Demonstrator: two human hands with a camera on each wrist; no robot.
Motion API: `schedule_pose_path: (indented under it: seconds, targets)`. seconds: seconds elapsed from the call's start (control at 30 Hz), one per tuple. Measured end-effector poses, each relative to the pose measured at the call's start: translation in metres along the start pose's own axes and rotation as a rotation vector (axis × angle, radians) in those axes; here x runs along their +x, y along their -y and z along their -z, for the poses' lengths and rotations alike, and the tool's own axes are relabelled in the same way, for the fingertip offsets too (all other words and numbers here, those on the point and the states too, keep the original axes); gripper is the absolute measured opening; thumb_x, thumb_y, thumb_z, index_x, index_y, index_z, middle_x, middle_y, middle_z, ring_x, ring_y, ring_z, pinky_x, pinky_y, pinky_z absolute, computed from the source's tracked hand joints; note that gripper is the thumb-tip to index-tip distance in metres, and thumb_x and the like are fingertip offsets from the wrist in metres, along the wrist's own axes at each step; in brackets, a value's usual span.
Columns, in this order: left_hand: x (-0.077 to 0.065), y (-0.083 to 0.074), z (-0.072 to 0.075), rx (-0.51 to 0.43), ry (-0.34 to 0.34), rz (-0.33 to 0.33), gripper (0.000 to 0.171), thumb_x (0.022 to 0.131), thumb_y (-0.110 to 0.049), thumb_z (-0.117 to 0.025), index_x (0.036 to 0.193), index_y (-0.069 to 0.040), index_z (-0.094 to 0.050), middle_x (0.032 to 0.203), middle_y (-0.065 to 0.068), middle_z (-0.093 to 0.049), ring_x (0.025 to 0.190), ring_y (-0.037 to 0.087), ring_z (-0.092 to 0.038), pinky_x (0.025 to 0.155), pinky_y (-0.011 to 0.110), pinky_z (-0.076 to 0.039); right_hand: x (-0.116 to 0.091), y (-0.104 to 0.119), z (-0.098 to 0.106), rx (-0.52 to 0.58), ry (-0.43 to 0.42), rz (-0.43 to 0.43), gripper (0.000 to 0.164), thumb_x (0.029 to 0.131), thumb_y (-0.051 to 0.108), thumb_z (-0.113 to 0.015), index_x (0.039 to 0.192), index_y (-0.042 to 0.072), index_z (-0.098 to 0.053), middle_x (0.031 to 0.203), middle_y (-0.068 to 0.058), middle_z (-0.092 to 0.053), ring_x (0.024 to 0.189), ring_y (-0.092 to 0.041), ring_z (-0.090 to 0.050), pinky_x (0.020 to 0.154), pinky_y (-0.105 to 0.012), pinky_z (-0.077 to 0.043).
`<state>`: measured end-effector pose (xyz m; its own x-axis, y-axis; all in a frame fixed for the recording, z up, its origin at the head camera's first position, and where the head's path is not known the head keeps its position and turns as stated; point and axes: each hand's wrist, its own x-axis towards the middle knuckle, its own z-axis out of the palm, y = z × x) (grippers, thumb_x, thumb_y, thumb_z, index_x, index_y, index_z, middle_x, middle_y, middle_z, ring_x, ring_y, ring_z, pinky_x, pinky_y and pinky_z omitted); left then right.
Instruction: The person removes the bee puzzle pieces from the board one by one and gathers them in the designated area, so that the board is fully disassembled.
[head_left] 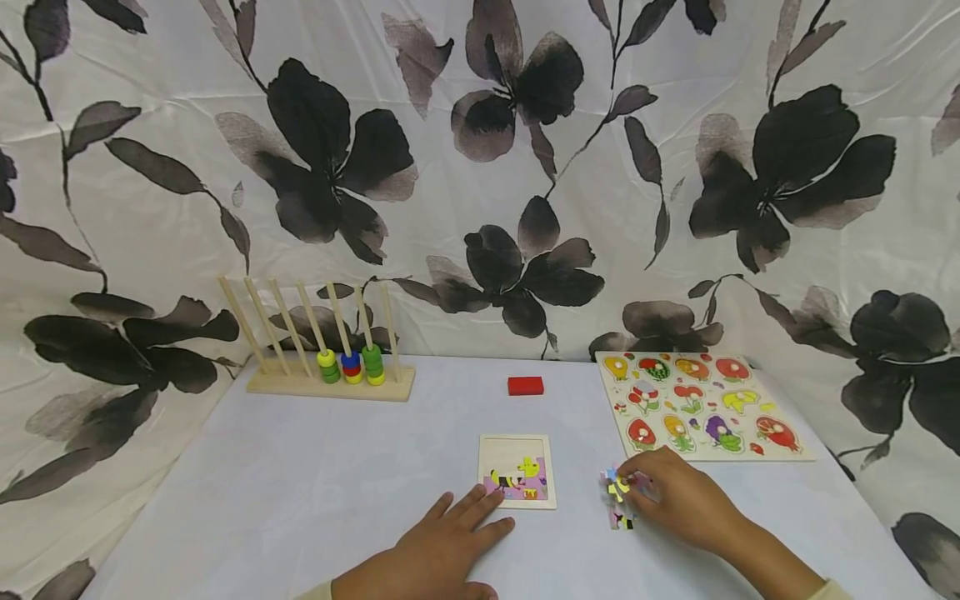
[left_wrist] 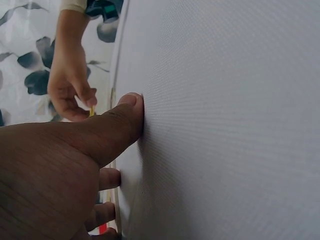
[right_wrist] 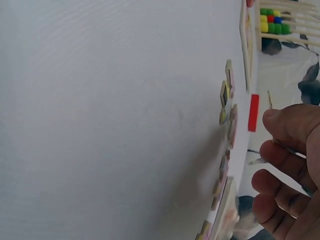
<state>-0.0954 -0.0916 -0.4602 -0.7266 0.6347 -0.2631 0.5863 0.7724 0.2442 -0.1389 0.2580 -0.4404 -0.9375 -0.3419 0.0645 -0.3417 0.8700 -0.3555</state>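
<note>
My left hand lies on the white table with its fingers spread. Its fingertips touch the lower left corner of a small square puzzle tray, and its thumb rests on the cloth. Pink and yellow jigsaw pieces fill the lower part of that tray. To the right, my right hand pinches a thin puzzle piece between thumb and finger, raised above the table. Several loose puzzle pieces lie beside and under this hand, partly hidden by it.
A fruit puzzle board lies at the back right, just beyond my right hand. A red block sits behind the tray. At the back left stands a wooden peg rack with coloured rings. A floral cloth hangs behind the table.
</note>
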Motion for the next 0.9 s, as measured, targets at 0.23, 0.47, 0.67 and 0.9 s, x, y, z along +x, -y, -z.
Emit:
schedule_pose_path:
  seconds: [0.23, 0.47, 0.67, 0.9]
  targets:
    - [0.000, 0.000, 0.001, -0.018, 0.008, 0.006, 0.080, 0.086, -0.063, -0.071, 0.155, -0.032, -0.044, 0.168, -0.002, -0.025, 0.154, 0.024, -0.021, 0.115, 0.060, -0.030, -0.009, -0.007, -0.001, -0.019, -0.012, 0.022, 0.026, 0.083, 0.017, -0.084, 0.103, 0.030, -0.072, 0.110, 0.014, -0.066, 0.112, -0.017, -0.063, 0.098, -0.046, -0.051]
    - [0.001, -0.001, 0.001, -0.017, 0.012, 0.013, 0.080, 0.086, -0.063, -0.071, 0.155, -0.032, -0.044, 0.168, -0.003, -0.025, 0.154, 0.023, -0.021, 0.116, 0.059, -0.029, -0.018, -0.013, 0.000, -0.034, -0.005, -0.010, 0.028, 0.082, 0.018, -0.085, 0.103, 0.031, -0.072, 0.106, 0.019, -0.063, 0.105, -0.010, -0.060, 0.089, -0.040, -0.054]
    - [0.002, -0.001, 0.001, -0.010, 0.012, 0.019, 0.080, 0.085, -0.063, -0.072, 0.155, -0.033, -0.045, 0.167, -0.004, -0.026, 0.154, 0.023, -0.021, 0.115, 0.059, -0.030, -0.023, -0.019, -0.002, -0.042, 0.029, -0.041, 0.027, 0.081, 0.020, -0.087, 0.101, 0.031, -0.071, 0.106, 0.018, -0.063, 0.108, -0.013, -0.061, 0.093, -0.044, -0.053]
    - [0.001, -0.002, 0.002, -0.009, 0.007, 0.015, 0.080, 0.085, -0.062, -0.073, 0.154, -0.033, -0.046, 0.167, -0.003, -0.027, 0.154, 0.023, -0.022, 0.115, 0.060, -0.030, -0.030, -0.024, -0.001, -0.041, 0.042, -0.062, 0.027, 0.080, 0.019, -0.087, 0.099, 0.031, -0.072, 0.107, 0.016, -0.065, 0.110, -0.017, -0.062, 0.094, -0.046, -0.053]
